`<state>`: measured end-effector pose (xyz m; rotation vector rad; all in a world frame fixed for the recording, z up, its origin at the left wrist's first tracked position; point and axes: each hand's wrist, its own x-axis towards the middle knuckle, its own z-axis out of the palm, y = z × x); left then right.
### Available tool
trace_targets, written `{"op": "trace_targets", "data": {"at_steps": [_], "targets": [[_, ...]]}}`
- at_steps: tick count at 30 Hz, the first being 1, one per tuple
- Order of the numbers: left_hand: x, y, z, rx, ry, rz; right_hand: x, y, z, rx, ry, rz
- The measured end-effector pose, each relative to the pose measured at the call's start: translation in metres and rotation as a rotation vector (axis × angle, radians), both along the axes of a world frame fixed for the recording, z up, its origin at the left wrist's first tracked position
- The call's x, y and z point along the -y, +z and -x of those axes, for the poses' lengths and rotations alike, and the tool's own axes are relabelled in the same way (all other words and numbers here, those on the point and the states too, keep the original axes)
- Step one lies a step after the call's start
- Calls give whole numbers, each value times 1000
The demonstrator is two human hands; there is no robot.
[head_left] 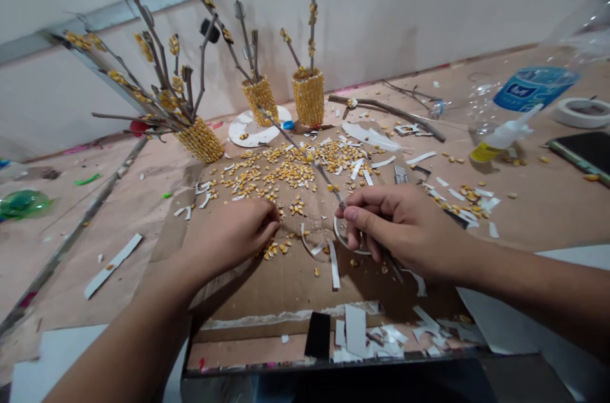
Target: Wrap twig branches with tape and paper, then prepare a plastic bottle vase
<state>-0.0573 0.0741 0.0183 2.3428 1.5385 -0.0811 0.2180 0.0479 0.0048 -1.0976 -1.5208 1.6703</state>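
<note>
Pinched between the thumb and fingers of my right hand point(391, 225) is a thin twig point(326, 179). It slants up and to the left, and several corn kernels sit along it. My left hand point(243, 228) is low over the cardboard point(267, 295), fingers curled inward beside some loose kernels point(277, 249). Whatever lies between its fingertips is hidden. A larger spread of corn kernels point(295, 171) covers the cardboard beyond both hands. A white ring point(339, 234) lies partly behind my right fingers.
Kernel-covered cups point(309, 98) holding twigs stand along the back, one point(203, 139) tilted at left. On the right are a glue bottle point(500, 139), a plastic bottle point(534, 88), a tape roll point(579, 112) and a phone point(584, 152). Paper scraps point(355, 330) litter the front edge.
</note>
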Motion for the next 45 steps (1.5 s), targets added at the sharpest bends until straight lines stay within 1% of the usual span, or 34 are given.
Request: {"op": "trace_targets", "data": {"at_steps": [2,5,7,8,10,13,15,18,20,24,26,30,32,37,45], "targets": [[1,-2,-1,4,5,-30,-1,-1,0,-19,1,16],[1,-2,-1,31,-72,-87,-1,-3,0,-54,8,37],[1,0,-2,104,-117,-135,-2,-3,0,-67,11,41],[2,2,-4,174,-120,-147,-1,-2,1,-70,11,40],[7,4,-11,376,-80,-144,-1,-2,3,-70,12,40],[20,2,-29,701,44,-96,2,-2,6,-84,30,74],[29,1,-43,841,136,-87,4,-2,8,-108,49,107],[41,0,-57,976,203,-104,7,-1,11,-146,50,120],[46,2,-62,1022,217,-132,8,0,12,-172,43,117],[47,1,-65,1041,266,-173,9,2,14,-187,56,150],[47,-2,-66,1083,319,-154,9,3,14,-178,57,162],[46,-5,-70,1251,406,-65,10,5,15,-168,62,164],[46,-4,-72,1288,416,-46,10,5,15,-179,58,163],[47,-1,-75,1289,448,-43,12,3,16,-169,42,142],[47,-3,-74,1317,460,5,13,5,16,-140,47,106]]}}
